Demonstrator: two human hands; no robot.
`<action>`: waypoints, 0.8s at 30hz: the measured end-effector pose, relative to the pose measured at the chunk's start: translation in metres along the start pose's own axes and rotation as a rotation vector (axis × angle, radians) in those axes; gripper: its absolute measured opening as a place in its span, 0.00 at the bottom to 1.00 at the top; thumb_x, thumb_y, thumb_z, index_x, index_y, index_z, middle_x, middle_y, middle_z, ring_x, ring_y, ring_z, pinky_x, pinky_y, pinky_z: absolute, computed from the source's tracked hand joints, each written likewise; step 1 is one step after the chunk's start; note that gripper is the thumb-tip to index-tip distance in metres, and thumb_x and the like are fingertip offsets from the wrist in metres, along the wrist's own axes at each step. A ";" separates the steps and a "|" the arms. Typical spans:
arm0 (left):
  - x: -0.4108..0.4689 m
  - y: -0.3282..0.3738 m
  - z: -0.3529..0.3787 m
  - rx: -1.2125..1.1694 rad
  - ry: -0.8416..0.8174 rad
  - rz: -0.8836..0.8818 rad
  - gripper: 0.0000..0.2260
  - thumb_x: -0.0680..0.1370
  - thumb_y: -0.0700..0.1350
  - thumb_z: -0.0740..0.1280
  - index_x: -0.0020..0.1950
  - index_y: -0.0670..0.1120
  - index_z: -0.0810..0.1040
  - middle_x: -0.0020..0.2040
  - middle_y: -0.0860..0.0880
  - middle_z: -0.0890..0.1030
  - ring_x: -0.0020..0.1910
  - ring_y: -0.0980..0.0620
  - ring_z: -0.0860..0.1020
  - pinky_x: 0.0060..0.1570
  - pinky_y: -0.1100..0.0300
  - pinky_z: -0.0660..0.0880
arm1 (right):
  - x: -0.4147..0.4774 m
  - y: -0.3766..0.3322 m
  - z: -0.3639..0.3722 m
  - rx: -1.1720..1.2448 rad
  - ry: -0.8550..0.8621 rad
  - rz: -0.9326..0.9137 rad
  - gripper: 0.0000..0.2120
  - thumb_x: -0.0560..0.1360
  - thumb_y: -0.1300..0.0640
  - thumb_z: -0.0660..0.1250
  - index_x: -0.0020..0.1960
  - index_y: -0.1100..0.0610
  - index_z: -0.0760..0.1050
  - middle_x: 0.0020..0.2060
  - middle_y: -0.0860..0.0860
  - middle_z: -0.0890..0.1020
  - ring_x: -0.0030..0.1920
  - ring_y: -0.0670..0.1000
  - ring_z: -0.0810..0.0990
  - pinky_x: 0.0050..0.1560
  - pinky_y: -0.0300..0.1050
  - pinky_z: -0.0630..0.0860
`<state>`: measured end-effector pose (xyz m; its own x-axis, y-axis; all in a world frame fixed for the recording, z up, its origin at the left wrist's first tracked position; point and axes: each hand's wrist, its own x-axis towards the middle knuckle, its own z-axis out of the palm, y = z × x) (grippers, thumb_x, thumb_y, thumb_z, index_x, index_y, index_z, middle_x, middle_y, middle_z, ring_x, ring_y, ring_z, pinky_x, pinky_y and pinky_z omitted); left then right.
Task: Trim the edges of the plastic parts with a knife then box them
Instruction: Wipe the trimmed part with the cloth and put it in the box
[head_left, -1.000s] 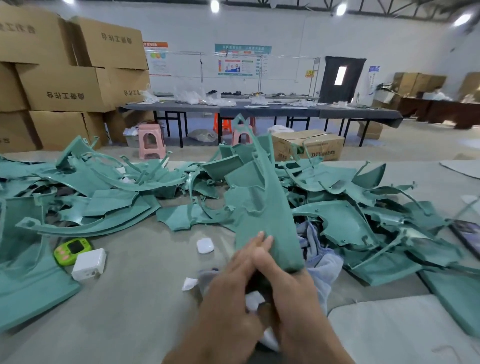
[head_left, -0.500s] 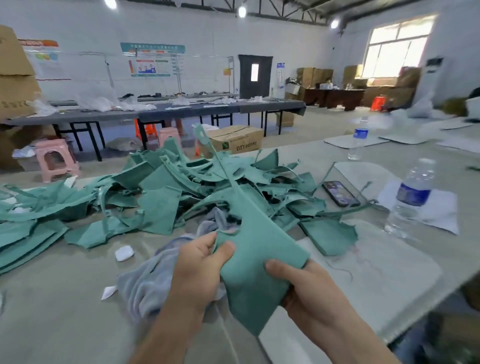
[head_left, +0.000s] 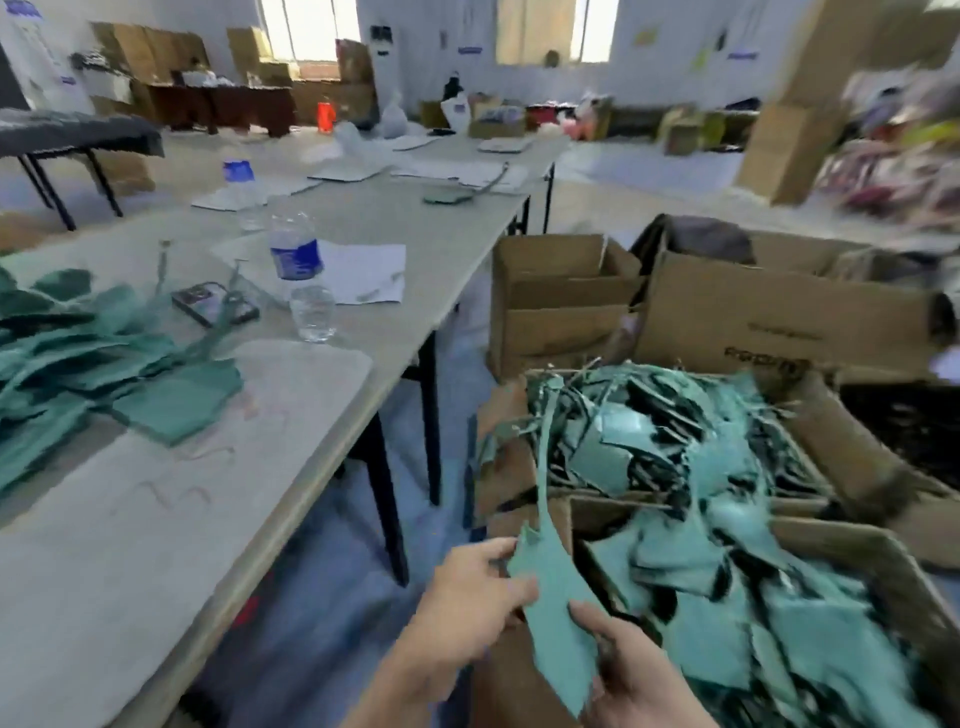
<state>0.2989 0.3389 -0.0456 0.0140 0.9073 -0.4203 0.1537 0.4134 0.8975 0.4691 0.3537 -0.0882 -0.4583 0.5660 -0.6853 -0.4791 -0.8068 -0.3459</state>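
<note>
Both my hands hold one flat green plastic part (head_left: 558, 618) over the edge of a cardboard box. My left hand (head_left: 467, 597) pinches its upper left edge, and my right hand (head_left: 631, 675) grips its lower right side. A thin strip rises from the part's top. The near box (head_left: 883, 566) holds several stacked green pieces (head_left: 727, 613). Behind it, a second box (head_left: 831, 410) is full of thin green offcuts (head_left: 649, 415). A pile of green parts (head_left: 78, 353) lies on the table at the left. No knife is visible.
The long grey table (head_left: 260, 457) stands to my left, with a water bottle (head_left: 301, 280), a phone (head_left: 213, 304) and white paper (head_left: 363, 273) on it. An empty open carton (head_left: 561, 296) sits on the floor beyond the boxes. More cartons stand at the far right.
The view has swung right, from the table pile to the boxes on the floor. Both hands have carried the green part from above the table to the near box's edge.
</note>
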 end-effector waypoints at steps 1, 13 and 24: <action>0.012 -0.003 0.023 -0.111 -0.090 -0.064 0.12 0.78 0.38 0.71 0.58 0.52 0.84 0.51 0.52 0.88 0.53 0.49 0.85 0.55 0.50 0.81 | -0.001 -0.008 -0.026 0.068 0.055 -0.022 0.15 0.71 0.65 0.66 0.52 0.72 0.83 0.50 0.70 0.84 0.39 0.69 0.86 0.35 0.62 0.83; 0.056 0.002 0.055 -0.278 -0.062 -0.210 0.15 0.83 0.41 0.66 0.69 0.51 0.75 0.66 0.50 0.78 0.64 0.51 0.77 0.60 0.55 0.79 | 0.049 -0.064 -0.131 0.415 0.425 0.081 0.30 0.85 0.46 0.61 0.78 0.64 0.60 0.70 0.65 0.73 0.69 0.64 0.75 0.61 0.61 0.74; -0.033 0.032 -0.117 -0.072 0.663 0.177 0.01 0.73 0.40 0.75 0.41 0.45 0.86 0.29 0.45 0.82 0.22 0.51 0.77 0.22 0.65 0.70 | 0.076 -0.001 0.123 -0.234 -0.191 0.085 0.12 0.83 0.59 0.61 0.52 0.65 0.79 0.32 0.60 0.82 0.26 0.55 0.80 0.26 0.44 0.79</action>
<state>0.1875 0.3314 0.0121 -0.5783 0.8075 -0.1162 0.1383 0.2374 0.9615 0.3426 0.4178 -0.0609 -0.6320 0.4988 -0.5931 -0.2580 -0.8571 -0.4459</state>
